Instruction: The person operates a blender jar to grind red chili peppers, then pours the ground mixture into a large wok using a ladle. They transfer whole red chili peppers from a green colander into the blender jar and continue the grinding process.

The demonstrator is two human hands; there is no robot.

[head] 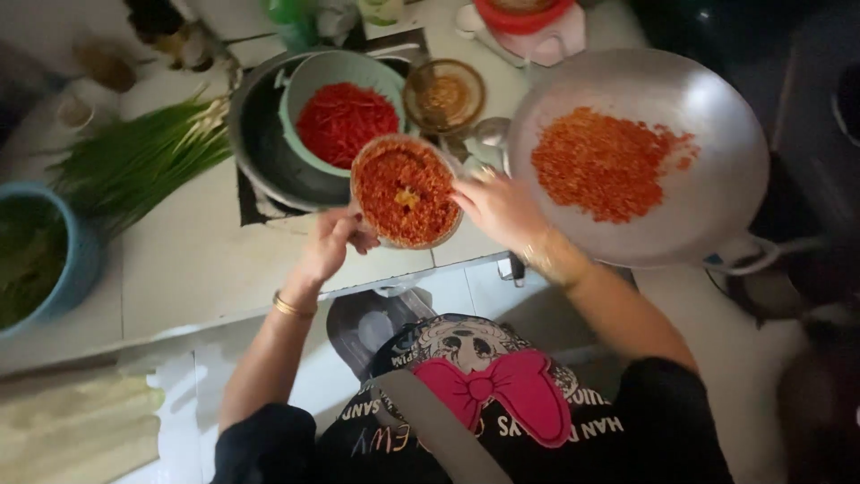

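The small bowl (pixel 405 191) of chopped red chili was tipped over the counter edge (pixel 224 305), clamped between the left hand (pixel 330 244) and right hand (pixel 498 208). Beside the wok (pixel 717 134), a slack grip looked likely to spill it floorward.

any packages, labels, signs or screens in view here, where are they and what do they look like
No packages, signs or screens can be made out.
Printed shirt: bottom centre, on the person; black with pale lettering and a pink bow graphic.
Containers: top edge of the counter, a red and white one and green ones; too cropped and dim to tell any labels.
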